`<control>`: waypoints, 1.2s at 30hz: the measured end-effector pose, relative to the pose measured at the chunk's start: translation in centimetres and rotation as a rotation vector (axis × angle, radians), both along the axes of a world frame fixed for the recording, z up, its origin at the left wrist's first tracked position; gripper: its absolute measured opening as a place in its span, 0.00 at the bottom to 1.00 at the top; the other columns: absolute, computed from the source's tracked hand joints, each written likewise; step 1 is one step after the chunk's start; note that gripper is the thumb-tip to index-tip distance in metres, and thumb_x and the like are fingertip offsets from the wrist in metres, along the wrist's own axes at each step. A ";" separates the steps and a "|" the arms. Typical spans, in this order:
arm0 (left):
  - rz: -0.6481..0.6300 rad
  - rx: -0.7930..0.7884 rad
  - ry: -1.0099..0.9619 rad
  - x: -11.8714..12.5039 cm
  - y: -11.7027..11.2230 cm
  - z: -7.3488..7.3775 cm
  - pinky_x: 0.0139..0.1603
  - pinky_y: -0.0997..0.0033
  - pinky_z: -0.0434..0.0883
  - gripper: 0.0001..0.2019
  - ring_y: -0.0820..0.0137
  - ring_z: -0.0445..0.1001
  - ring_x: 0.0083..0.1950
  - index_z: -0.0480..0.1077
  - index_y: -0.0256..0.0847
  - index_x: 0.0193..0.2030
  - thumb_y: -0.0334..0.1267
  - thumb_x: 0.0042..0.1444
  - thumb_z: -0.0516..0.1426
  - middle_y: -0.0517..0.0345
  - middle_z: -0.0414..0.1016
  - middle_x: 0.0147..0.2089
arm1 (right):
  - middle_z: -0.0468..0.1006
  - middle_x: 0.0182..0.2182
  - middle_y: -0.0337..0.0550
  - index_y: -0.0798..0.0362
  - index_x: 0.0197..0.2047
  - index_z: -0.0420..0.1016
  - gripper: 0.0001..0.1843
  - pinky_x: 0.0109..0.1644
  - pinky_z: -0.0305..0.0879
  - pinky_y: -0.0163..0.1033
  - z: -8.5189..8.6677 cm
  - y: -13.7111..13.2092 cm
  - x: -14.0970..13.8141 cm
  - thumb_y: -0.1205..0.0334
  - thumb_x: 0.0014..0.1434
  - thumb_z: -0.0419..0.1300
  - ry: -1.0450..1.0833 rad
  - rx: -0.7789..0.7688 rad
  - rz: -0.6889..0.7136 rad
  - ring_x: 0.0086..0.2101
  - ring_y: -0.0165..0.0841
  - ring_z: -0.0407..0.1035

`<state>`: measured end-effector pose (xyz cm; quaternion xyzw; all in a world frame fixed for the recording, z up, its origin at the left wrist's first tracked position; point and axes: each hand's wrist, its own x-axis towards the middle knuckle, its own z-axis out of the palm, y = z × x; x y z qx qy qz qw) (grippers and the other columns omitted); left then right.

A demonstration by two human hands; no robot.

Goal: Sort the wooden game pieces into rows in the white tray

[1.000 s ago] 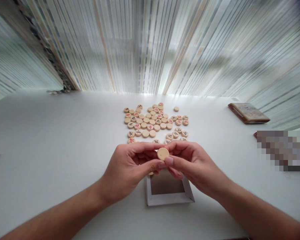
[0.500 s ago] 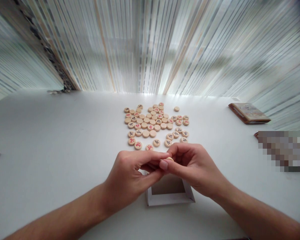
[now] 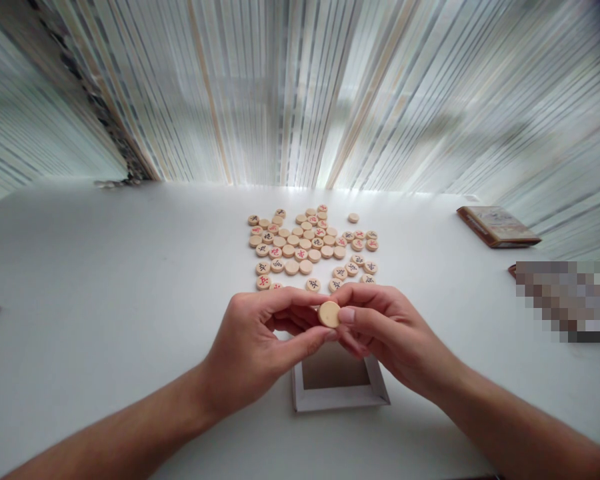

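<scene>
Fingers [image 3: 290,298] of both hands meet around one small round wooden piece [image 3: 327,317], lifted above the white table [image 3: 130,287], its plain pale face turned up toward the person. The left hand [image 3: 260,340] grasps it from one side, thumb under the lower edge and forefinger along the upper one; the right hand [image 3: 395,327] grips it from the other, thumb pressed to its near edge.

Right below them sits a shallow white-rimmed box [image 3: 335,399], brown inside, its far end hidden by the hands. Beyond, I see a crowd of similar discs [image 3: 314,255] lying flat, many touching, some marked with red characters, some with black, others blank. One blank disc [image 3: 353,218] lies apart at the far side.

Well off to the person's right rests a flat brown-edged box [image 3: 500,228], and nearer, something blurred into squares [image 3: 565,300]. Striped curtains [image 3: 260,93] hang behind the table.
</scene>
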<state>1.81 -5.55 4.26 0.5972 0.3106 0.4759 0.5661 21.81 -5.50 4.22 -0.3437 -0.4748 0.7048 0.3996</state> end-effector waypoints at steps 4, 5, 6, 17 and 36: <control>0.016 0.021 0.024 -0.1 0.0 -0.2 0.43 0.76 0.86 0.14 0.65 0.90 0.38 0.83 0.34 0.49 0.23 0.55 0.71 0.51 0.90 0.40 | 0.72 0.20 0.34 0.56 0.36 0.81 0.12 0.26 0.56 0.29 0.2 0.0 -0.2 0.57 0.62 0.74 0.000 -0.009 -0.001 0.21 0.24 0.59; 0.023 0.040 0.035 0.0 0.0 -0.1 0.42 0.75 0.86 0.14 0.65 0.90 0.38 0.83 0.34 0.48 0.23 0.56 0.71 0.51 0.90 0.39 | 0.72 0.21 0.34 0.56 0.36 0.81 0.12 0.25 0.56 0.29 0.3 0.0 -0.3 0.58 0.59 0.76 -0.004 -0.015 -0.008 0.22 0.24 0.60; 0.031 0.064 0.053 0.0 -0.1 -0.1 0.41 0.75 0.86 0.13 0.65 0.89 0.37 0.83 0.34 0.48 0.24 0.56 0.70 0.52 0.90 0.39 | 0.73 0.22 0.35 0.55 0.35 0.81 0.12 0.24 0.57 0.29 0.4 0.0 -0.3 0.59 0.56 0.78 -0.008 -0.024 -0.013 0.22 0.24 0.60; 0.082 0.311 0.169 -0.1 -0.2 0.1 0.37 0.79 0.84 0.11 0.69 0.88 0.34 0.84 0.37 0.48 0.24 0.59 0.68 0.55 0.89 0.37 | 0.74 0.23 0.34 0.56 0.31 0.78 0.18 0.23 0.58 0.27 0.7 0.0 -0.5 0.59 0.50 0.82 -0.026 -0.050 -0.028 0.21 0.22 0.61; 0.072 0.237 0.316 -0.5 0.1 0.2 0.38 0.76 0.78 0.11 0.71 0.82 0.33 0.84 0.36 0.42 0.38 0.71 0.60 0.53 0.86 0.34 | 0.82 0.25 0.40 0.54 0.41 0.85 0.13 0.26 0.76 0.36 0.6 -0.2 -0.6 0.55 0.58 0.78 -0.104 0.216 -0.223 0.23 0.31 0.75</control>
